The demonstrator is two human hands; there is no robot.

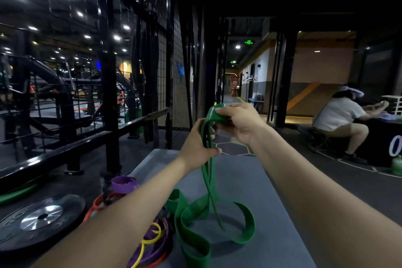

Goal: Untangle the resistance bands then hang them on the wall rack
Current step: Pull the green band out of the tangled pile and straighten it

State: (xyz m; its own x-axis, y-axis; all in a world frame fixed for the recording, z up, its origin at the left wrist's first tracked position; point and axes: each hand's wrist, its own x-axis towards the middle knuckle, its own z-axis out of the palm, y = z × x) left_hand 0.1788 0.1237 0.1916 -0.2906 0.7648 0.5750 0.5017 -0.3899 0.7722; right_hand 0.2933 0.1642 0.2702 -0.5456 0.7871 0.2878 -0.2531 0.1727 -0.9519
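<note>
A wide green resistance band (191, 220) is lifted off the grey bench (250, 191), its lower loops still curling on the bench top. My right hand (239, 124) pinches the band's top fold at chest height. Just below it, my left hand (198, 148) grips the hanging strands. Under my left forearm lies a tangle of purple, yellow and red bands (152, 243). A further purple band (124, 184) and a red band (97, 204) sit at the bench's left edge. A black wire-grid wall panel (171, 67) stands ahead on the left.
A black weight plate (41, 217) lies on the floor at lower left beside a black rail (76, 143). A person (341, 119) sits at the right by a dark counter. A green canister (397, 164) stands on the floor there. A corridor opens straight ahead.
</note>
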